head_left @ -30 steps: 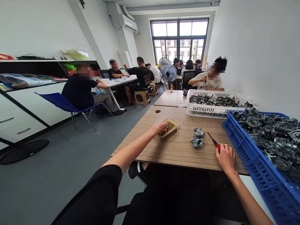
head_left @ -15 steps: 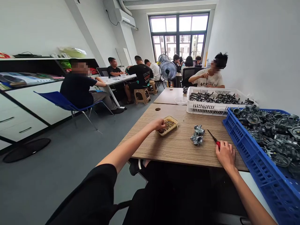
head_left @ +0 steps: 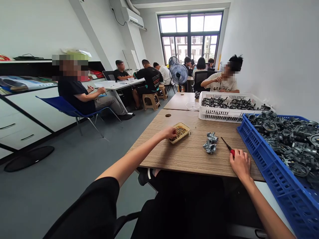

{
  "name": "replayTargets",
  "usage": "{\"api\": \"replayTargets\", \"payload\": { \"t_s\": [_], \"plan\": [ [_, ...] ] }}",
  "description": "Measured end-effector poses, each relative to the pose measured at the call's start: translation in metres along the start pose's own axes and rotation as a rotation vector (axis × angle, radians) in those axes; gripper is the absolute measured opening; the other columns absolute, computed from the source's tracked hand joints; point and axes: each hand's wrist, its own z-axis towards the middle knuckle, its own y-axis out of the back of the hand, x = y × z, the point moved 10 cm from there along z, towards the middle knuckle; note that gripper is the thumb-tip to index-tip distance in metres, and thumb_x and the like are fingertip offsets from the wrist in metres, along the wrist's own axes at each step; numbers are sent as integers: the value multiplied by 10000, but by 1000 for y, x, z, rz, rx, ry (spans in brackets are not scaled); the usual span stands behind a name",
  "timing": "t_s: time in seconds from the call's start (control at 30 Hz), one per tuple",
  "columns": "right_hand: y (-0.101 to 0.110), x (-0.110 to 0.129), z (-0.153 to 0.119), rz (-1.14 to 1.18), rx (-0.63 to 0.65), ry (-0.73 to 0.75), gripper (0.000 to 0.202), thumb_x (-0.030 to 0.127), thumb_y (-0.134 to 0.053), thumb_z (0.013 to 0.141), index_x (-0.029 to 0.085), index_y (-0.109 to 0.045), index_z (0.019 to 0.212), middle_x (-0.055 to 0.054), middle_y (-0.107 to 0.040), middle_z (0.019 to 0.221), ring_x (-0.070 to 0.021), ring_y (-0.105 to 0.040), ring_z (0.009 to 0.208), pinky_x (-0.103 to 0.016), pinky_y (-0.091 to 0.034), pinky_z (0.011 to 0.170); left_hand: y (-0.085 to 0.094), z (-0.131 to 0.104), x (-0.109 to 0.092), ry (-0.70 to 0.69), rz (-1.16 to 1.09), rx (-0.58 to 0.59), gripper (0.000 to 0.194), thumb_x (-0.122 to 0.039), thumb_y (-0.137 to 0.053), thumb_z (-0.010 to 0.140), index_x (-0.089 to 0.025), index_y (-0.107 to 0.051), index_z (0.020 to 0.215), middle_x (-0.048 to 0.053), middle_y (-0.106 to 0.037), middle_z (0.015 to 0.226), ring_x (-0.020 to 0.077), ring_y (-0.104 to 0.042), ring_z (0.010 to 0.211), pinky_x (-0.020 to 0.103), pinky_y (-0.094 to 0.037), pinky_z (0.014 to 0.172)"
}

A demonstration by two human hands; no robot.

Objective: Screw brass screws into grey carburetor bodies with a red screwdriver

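Left hand point(head_left: 170, 132) reaches over the near-left rim of a shallow cream tray point(head_left: 183, 137), its fingers drawn in toward small brass-coloured screws point(head_left: 180, 132). From where I stand the fingertips are hidden, so I cannot tell whether they are pinched on a screw or slightly apart. Most of the heap lies just to the right of the fingers. Set askew on the bench point(head_left: 159, 156), the tray has its long axis running from near left to far right, and the left hand is clearly the nearer of the two to it.

Well apart, the right hand point(head_left: 240, 163) lies palm down near the front edge, closed loosely around the handle of a red-handled screwdriver point(head_left: 232, 152). That tool's shaft points away and to the left, its tip just beside two silver castings point(head_left: 209, 147), which sit close together between tray and tool.

Counting up, I make it one tray, one screwdriver, two castings on the near part of the bench, and two crates: a blue crate point(head_left: 267, 161) along the right side and a white crate point(head_left: 219, 115) beyond it, both heaped with more metal parts. The screws are too many and too small to number.
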Motion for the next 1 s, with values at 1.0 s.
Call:
{"api": "replayTargets", "payload": {
  "t_s": [1.0],
  "plan": [
    [-6,-2,-1,-2,-22,6,276,300,-465,1014,157,-644,1166,-143,-664,1166,-282,-572,1059,-364,-373,794,-1,-7,-5,14,124,-81,154,-245,-569,855,-198,-707,804,26,-722,773,152,-617,688,264,-335,568]
  ]
}}
